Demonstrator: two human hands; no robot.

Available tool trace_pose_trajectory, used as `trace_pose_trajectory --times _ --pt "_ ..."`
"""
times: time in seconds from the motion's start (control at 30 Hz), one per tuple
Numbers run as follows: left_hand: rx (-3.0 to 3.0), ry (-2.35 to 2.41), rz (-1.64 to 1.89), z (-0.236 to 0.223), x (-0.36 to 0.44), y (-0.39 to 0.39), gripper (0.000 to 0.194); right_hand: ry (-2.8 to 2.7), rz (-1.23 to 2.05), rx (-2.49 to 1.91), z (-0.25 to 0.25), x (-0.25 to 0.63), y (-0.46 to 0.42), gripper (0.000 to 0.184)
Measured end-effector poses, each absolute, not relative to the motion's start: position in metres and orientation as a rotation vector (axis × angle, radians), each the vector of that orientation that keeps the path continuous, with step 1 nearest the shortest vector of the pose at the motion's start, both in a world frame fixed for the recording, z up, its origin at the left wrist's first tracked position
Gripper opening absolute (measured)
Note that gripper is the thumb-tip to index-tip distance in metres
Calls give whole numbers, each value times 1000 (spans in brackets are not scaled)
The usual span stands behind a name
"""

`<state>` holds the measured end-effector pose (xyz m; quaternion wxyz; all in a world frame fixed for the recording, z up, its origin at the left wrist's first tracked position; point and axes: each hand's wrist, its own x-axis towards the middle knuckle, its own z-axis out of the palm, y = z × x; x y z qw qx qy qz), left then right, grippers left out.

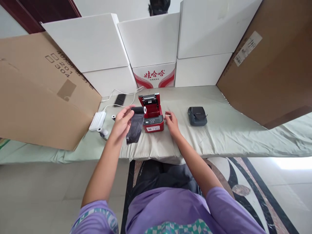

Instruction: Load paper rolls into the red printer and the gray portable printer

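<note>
My left hand [122, 122] is closed round the left end of a small black paper roll [138, 110] with a white core. A loose dark strip [135, 128] hangs from the roll, its lower end uneven. Just right of the roll stands a red and black receipt printer [153, 121], its lid [149, 98] raised and its red bay showing. Part of the bay is hidden behind the roll. My right hand [172, 123] rests at the printer's right side, fingers apart and holding nothing; whether the fingertips touch the case I cannot tell.
Left of my hand lie a white roll [102, 131], a white power strip [97, 121] with cables and a dark phone [119, 100]. A dark, small device [197, 116] sits to the right. White boxes [148, 40] and brown cardboard panels [273, 65] enclose the cloth-covered table [231, 136].
</note>
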<state>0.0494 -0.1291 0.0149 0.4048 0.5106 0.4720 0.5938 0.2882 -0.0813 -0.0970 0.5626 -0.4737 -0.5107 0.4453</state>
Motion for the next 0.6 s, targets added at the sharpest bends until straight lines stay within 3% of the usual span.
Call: trace_pose_trajectory --times 0.2,0.43,0.6 --pt "1429 1208 1403 -2 90 -117 49 -1324 863 -984 -86 291 -88 33" --pt "1433 1332 1413 -22 84 -83 47 -1384 835 -973 -82 291 -89 30" --pt "1700 1513 1219 -22 69 -70 34 -1367 845 -998 -87 290 -86 30"
